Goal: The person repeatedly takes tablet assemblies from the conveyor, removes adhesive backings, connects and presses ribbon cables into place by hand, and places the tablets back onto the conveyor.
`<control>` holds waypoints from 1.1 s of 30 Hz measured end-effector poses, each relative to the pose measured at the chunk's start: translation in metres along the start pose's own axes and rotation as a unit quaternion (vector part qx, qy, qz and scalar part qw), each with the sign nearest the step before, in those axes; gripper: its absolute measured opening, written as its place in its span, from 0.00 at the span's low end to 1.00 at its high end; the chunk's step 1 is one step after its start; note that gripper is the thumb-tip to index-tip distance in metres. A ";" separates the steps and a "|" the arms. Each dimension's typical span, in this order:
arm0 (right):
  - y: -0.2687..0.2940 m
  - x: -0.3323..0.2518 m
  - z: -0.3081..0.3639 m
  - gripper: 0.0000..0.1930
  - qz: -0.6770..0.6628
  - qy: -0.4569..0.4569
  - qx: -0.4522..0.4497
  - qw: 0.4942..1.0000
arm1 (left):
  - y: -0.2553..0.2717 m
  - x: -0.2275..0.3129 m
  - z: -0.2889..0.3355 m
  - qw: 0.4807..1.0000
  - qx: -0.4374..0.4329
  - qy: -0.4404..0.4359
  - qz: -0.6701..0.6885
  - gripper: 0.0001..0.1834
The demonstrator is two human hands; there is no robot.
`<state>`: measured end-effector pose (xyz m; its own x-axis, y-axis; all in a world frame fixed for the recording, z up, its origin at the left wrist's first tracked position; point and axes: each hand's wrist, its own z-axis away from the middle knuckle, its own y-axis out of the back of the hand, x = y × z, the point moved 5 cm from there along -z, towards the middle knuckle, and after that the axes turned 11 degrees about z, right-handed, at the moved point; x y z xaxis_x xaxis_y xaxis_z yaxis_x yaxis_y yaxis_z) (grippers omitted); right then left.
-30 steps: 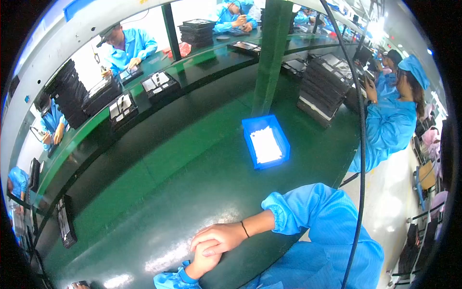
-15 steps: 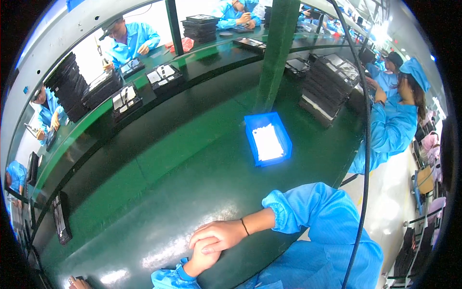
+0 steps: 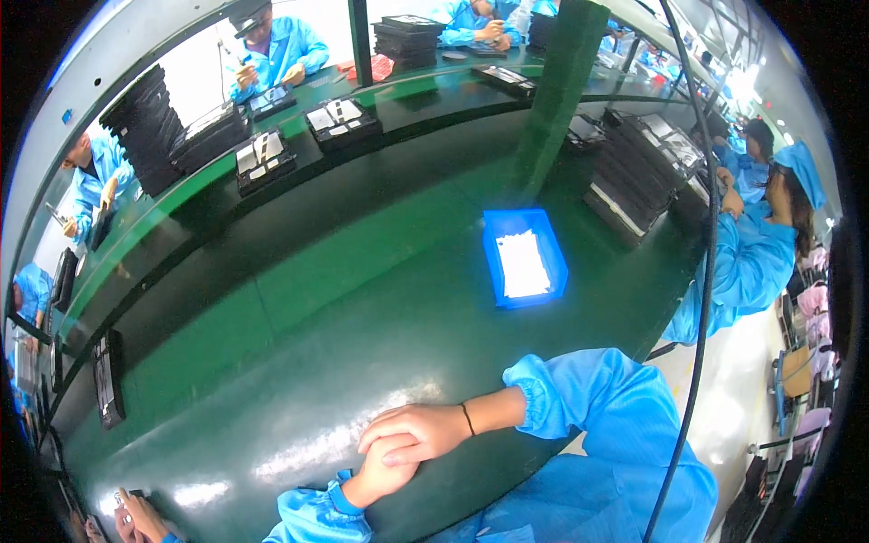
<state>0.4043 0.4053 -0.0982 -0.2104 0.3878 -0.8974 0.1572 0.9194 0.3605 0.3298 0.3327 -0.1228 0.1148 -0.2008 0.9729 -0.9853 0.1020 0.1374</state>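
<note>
My two hands rest together above the near edge of the green table [image 3: 299, 380]. My right hand [image 3: 425, 429], with a dark band at its wrist, lies across the top of my left hand [image 3: 384, 476] and is folded round it. The fingers of my left hand are hidden beneath. No part or tool shows in either hand. Farther off to the right stands a blue plastic bin [image 3: 494, 262] with a heap of small white pieces [image 3: 525, 267] in it.
Stacks of black trays [image 3: 634, 176] stand at the far right beside a green post [image 3: 566, 100]. More trays [image 3: 264, 163] line the far strip. A black cable [image 3: 703, 271] hangs at right. Co-workers in blue sit around; one's hand [image 3: 140, 518] shows at lower left.
The view has turned, so the bin, trays and post sit farther right in the picture. A co-worker's hand at lower left shows more fully. My hands stay folded together.
</note>
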 end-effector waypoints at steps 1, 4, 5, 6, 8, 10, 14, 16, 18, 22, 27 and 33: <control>-0.001 0.001 -0.002 0.20 0.001 -0.003 0.004 1.000 | 0.002 0.000 0.000 1.000 -0.009 0.001 0.003 0.08; -0.002 0.002 -0.007 0.20 0.002 -0.005 0.000 1.000 | 0.007 0.002 0.001 1.000 -0.018 0.002 -0.002 0.08; -0.002 0.002 -0.008 0.20 0.004 -0.004 -0.004 1.000 | 0.007 0.002 0.001 1.000 -0.023 0.002 -0.010 0.08; -0.003 0.004 -0.008 0.20 -0.001 -0.005 -0.009 1.000 | 0.007 0.001 0.002 1.000 -0.017 0.006 -0.008 0.08; -0.003 0.006 -0.009 0.21 0.013 -0.008 -0.008 1.000 | 0.007 -0.002 0.003 1.000 -0.012 0.008 -0.001 0.08; -0.004 0.005 -0.008 0.21 0.014 -0.010 -0.010 1.000 | 0.007 -0.001 0.002 1.000 -0.011 0.006 0.007 0.08; -0.006 0.007 -0.008 0.21 0.024 -0.002 -0.004 1.000 | 0.006 -0.002 0.003 1.000 -0.010 -0.005 0.019 0.09; -0.005 0.006 -0.009 0.21 0.015 -0.005 -0.009 1.000 | 0.007 -0.001 0.003 1.000 -0.004 -0.013 0.026 0.09; -0.006 0.007 -0.010 0.21 0.008 -0.008 -0.012 1.000 | 0.006 -0.003 0.003 0.999 -0.020 0.008 0.033 0.10; -0.006 0.006 -0.011 0.21 0.015 -0.003 -0.007 1.000 | 0.008 -0.001 0.003 0.998 -0.033 0.016 0.044 0.10; -0.007 0.007 -0.012 0.21 0.017 -0.001 0.002 1.000 | 0.009 -0.001 0.006 0.999 -0.018 0.013 0.031 0.09; -0.012 0.006 -0.017 0.21 0.019 0.003 -0.002 1.000 | 0.014 0.001 0.009 0.999 -0.025 0.012 0.026 0.08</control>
<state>0.3851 0.3979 -0.1039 -0.2091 0.4237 -0.8813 0.1624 0.9038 0.3959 0.3146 0.3254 -0.1212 0.0666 -0.1711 0.9830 -0.9824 0.1613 0.0946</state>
